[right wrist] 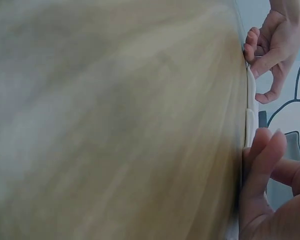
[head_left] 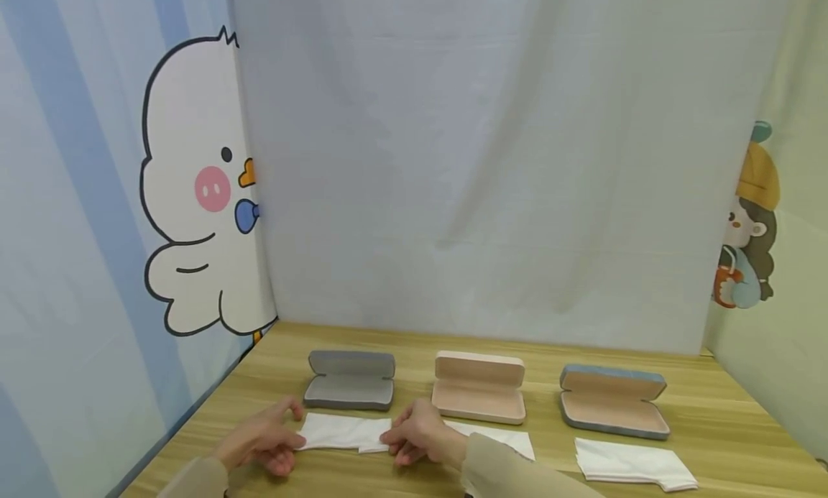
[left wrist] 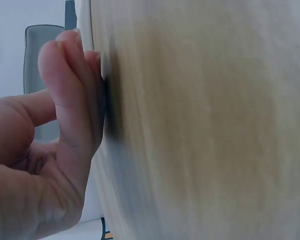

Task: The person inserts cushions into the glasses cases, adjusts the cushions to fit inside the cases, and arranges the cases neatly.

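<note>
A folded white cloth (head_left: 339, 432) lies flat on the table before the grey glasses case. At its left end, my left hand (head_left: 268, 437) touches the edge with the thumb; its index finger stands apart from the thumb, and the other fingers are loosely bent. My right hand (head_left: 420, 433) pinches the cloth's right end, its fingertips close together over the edge. From the right wrist view the left hand (right wrist: 275, 50) shows beyond the thin white edge of the cloth (right wrist: 251, 122). The right hand's exact grip is partly hidden by its own fingers.
Behind the cloths stand an opened grey glasses case (head_left: 349, 392), a cream glasses case (head_left: 479, 401) and a blue glasses case (head_left: 614, 415). Another folded white cloth (head_left: 504, 438) lies partly behind the right arm; a further cloth (head_left: 634, 463) lies at right. A curtain (head_left: 485, 160) hangs behind the table.
</note>
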The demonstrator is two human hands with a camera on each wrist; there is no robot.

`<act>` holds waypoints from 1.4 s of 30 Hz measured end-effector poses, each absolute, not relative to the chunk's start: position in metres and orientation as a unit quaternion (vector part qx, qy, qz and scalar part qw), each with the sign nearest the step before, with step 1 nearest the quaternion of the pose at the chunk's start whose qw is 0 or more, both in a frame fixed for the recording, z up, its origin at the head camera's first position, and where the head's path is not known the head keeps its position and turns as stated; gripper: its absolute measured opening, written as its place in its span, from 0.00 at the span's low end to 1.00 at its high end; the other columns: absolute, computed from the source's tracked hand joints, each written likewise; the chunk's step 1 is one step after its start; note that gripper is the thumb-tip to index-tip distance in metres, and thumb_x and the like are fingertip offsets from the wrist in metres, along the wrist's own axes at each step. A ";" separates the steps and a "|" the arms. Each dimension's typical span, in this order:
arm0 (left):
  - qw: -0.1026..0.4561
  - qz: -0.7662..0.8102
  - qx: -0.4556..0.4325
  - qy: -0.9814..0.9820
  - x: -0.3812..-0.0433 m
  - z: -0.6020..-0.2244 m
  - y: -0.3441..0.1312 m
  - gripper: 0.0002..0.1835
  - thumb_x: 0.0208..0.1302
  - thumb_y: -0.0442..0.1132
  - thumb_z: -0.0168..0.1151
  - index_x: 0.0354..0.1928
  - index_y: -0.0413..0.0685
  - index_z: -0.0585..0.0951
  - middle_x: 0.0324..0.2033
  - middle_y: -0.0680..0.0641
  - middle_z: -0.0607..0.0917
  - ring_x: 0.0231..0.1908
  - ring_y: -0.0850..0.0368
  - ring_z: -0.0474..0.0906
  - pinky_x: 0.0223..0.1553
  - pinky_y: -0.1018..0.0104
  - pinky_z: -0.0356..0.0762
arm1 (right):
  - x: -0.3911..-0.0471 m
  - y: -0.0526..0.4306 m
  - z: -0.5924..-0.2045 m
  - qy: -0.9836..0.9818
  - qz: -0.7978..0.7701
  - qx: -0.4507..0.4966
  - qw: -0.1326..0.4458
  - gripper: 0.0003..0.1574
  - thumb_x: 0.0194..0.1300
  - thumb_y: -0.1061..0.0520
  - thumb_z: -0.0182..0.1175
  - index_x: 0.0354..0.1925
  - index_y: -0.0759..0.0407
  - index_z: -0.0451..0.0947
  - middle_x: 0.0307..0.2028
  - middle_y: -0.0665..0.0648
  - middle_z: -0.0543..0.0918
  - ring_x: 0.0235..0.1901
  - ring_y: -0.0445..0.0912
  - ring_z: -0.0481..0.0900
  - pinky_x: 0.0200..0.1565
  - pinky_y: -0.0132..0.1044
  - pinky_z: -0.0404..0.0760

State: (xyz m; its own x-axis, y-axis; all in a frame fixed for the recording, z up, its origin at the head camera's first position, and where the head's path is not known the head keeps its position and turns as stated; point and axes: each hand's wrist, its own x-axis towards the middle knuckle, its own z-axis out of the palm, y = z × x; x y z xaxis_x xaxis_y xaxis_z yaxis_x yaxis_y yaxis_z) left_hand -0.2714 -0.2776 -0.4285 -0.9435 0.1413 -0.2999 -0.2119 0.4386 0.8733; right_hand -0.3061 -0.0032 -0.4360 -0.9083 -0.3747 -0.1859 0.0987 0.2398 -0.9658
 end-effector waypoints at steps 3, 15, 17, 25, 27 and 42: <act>0.158 0.527 -0.030 0.835 -0.271 -0.427 -0.275 0.20 0.59 0.26 0.59 0.49 0.39 0.61 0.13 0.46 0.77 0.12 0.62 0.76 0.15 0.72 0.78 | -0.304 -0.006 -0.435 0.769 -0.604 -0.092 0.186 0.08 0.50 0.71 0.67 0.22 0.67 0.77 0.11 0.51 0.77 0.06 0.36 0.73 0.11 0.23 0.73; 0.122 0.513 -0.093 0.845 -0.274 -0.429 -0.260 0.11 0.57 0.20 0.57 0.37 0.35 0.66 0.14 0.43 0.77 0.13 0.58 0.76 0.17 0.69 0.81 | -0.305 -0.014 -0.437 0.776 -0.598 -0.085 0.180 0.12 0.48 0.75 0.64 0.21 0.64 0.72 0.10 0.52 0.77 0.07 0.37 0.73 0.11 0.24 0.74; 0.123 0.515 -0.099 0.842 -0.274 -0.428 -0.260 0.10 0.57 0.20 0.57 0.36 0.34 0.67 0.14 0.43 0.77 0.13 0.58 0.76 0.18 0.68 0.81 | -0.307 -0.014 -0.438 0.772 -0.602 -0.087 0.186 0.13 0.48 0.75 0.63 0.21 0.63 0.72 0.10 0.52 0.77 0.07 0.37 0.73 0.11 0.24 0.74; 0.171 0.560 -0.057 0.809 -0.284 -0.434 -0.276 0.07 0.59 0.23 0.57 0.38 0.33 0.70 0.17 0.47 0.80 0.16 0.63 0.78 0.21 0.73 0.82 | -0.314 -0.010 -0.440 0.742 -0.627 -0.097 0.217 0.05 0.51 0.74 0.61 0.23 0.68 0.77 0.11 0.52 0.77 0.08 0.36 0.74 0.13 0.23 0.75; 0.189 0.579 -0.038 0.792 -0.287 -0.435 -0.282 0.08 0.60 0.25 0.57 0.40 0.31 0.70 0.18 0.48 0.80 0.17 0.64 0.78 0.22 0.75 0.81 | -0.316 -0.008 -0.439 0.731 -0.638 -0.094 0.223 0.05 0.51 0.74 0.60 0.24 0.68 0.77 0.11 0.52 0.77 0.08 0.36 0.74 0.13 0.23 0.75; 0.207 0.641 -0.002 0.740 -0.298 -0.426 -0.294 0.03 0.64 0.28 0.56 0.35 0.38 0.72 0.19 0.51 0.81 0.19 0.66 0.79 0.24 0.77 0.81 | -0.330 -0.001 -0.426 0.717 -0.649 -0.091 0.238 0.02 0.55 0.71 0.62 0.28 0.72 0.78 0.14 0.52 0.80 0.12 0.36 0.77 0.17 0.23 0.78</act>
